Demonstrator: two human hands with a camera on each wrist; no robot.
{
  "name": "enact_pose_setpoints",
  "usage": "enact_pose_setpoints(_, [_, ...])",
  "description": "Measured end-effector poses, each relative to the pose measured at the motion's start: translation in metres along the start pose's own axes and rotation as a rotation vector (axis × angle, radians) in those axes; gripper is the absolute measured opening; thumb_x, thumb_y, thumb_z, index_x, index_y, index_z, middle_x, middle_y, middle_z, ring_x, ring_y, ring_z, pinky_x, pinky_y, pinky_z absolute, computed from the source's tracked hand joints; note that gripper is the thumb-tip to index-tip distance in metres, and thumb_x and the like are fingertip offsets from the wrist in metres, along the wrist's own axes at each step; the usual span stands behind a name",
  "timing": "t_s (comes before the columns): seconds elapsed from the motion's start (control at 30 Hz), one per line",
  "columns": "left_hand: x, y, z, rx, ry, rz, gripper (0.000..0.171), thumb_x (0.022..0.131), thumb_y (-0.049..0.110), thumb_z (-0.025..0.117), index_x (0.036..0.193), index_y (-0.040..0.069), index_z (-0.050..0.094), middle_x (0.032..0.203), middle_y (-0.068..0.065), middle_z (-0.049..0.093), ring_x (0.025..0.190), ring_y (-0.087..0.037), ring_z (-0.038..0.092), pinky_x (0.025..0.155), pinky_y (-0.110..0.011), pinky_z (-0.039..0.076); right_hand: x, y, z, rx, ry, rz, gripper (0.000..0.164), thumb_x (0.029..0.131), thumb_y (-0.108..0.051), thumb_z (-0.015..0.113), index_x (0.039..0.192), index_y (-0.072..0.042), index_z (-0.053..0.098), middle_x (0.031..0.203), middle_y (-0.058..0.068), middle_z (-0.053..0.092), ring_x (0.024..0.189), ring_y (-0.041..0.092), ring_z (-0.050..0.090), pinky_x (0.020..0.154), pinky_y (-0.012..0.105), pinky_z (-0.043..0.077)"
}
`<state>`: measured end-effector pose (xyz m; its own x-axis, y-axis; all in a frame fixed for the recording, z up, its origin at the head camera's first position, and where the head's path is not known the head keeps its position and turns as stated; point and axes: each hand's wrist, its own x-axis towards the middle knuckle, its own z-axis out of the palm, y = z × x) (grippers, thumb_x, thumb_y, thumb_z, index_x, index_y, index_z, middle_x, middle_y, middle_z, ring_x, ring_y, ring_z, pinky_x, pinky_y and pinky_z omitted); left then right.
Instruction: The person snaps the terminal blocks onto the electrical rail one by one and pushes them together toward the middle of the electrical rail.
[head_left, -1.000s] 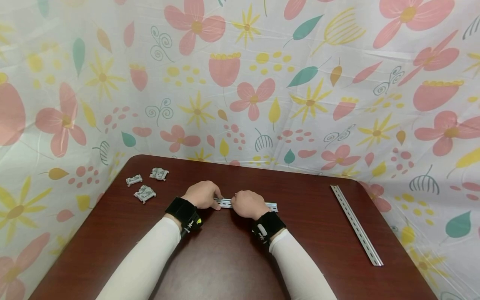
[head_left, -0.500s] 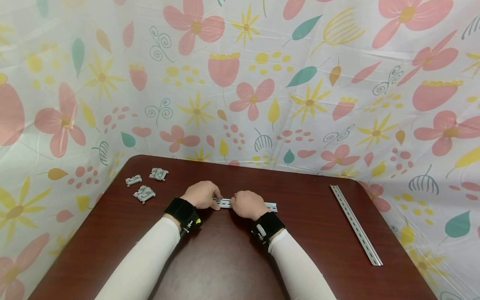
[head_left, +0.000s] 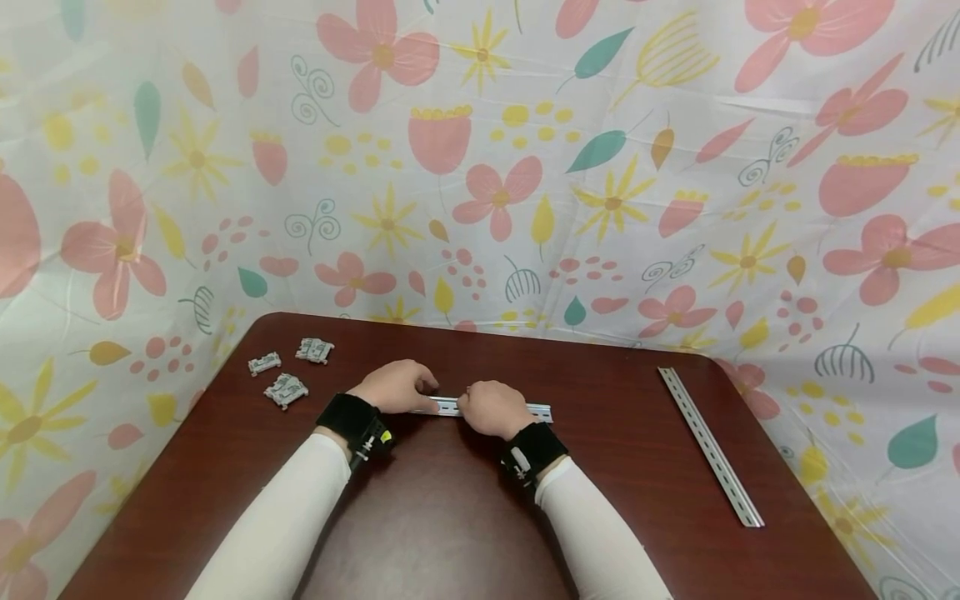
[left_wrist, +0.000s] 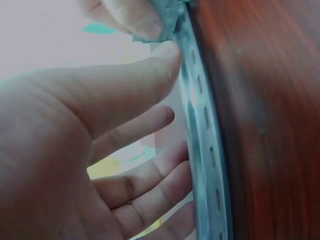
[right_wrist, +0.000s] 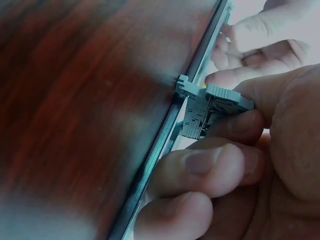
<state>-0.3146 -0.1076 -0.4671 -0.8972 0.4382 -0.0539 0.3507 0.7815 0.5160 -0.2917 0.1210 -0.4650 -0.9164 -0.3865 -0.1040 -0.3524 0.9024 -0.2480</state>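
Note:
A slotted metal DIN rail (head_left: 448,407) lies crosswise on the table, partly covered by both hands. My right hand (head_left: 495,408) pinches a grey terminal block (right_wrist: 217,97) between thumb and fingers. The block sits against the rail (right_wrist: 165,135) in the right wrist view; whether it is fully clipped on I cannot tell. At the rail's left part, my left hand (head_left: 393,386) spreads its fingers loosely. In the left wrist view its thumb (left_wrist: 145,75) is near the rail's edge, and several fingertips reach the rail's side.
Three grey clusters of terminal blocks (head_left: 287,390) lie at the table's back left. A second, longer slotted rail (head_left: 711,446) lies slantwise on the right. Behind the brown table (head_left: 615,500) hangs a flower-patterned curtain (head_left: 600,250).
My left hand has shifted slightly left along the rail, and its fingers have loosened. The right hand stays in place at the rail. The head view has turned a little.

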Motion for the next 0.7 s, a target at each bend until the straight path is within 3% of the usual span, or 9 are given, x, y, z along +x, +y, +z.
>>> enact_pose_setpoints(0.2, [-0.011, -0.010, -0.017, 0.052, 0.122, -0.085, 0.043, 0.103, 0.036, 0.082, 0.136, 0.010, 0.079, 0.133, -0.012, 0.073, 0.121, -0.033, 0.070, 0.097, -0.054, 0.059, 0.001, 0.000, 0.001, -0.007, -0.003, 0.013, 0.040, 0.114, -0.025, 0.052, 0.080, -0.017, 0.071, 0.087, 0.006, 0.071, 0.077, 0.022, 0.068, 0.072, 0.046, 0.060])
enact_pose_setpoints(0.47, [-0.022, -0.041, -0.037, 0.182, 0.379, -0.253, 0.047, 0.106, 0.033, 0.076, 0.141, 0.001, 0.073, 0.134, -0.030, 0.063, 0.124, -0.051, 0.059, 0.094, -0.066, 0.055, 0.002, 0.002, 0.002, -0.003, 0.006, 0.008, 0.039, 0.113, -0.024, 0.052, 0.078, -0.017, 0.069, 0.084, 0.004, 0.068, 0.074, 0.020, 0.063, 0.068, 0.043, 0.056])
enact_pose_setpoints(0.7, [-0.032, -0.066, -0.048, 0.209, 0.483, -0.358, 0.049, 0.105, 0.028, 0.074, 0.138, -0.008, 0.070, 0.126, -0.040, 0.060, 0.117, -0.059, 0.056, 0.097, -0.071, 0.050, 0.001, 0.001, 0.001, -0.003, 0.011, 0.004, 0.040, 0.113, -0.024, 0.052, 0.077, -0.018, 0.069, 0.085, 0.004, 0.069, 0.074, 0.020, 0.064, 0.068, 0.044, 0.057])
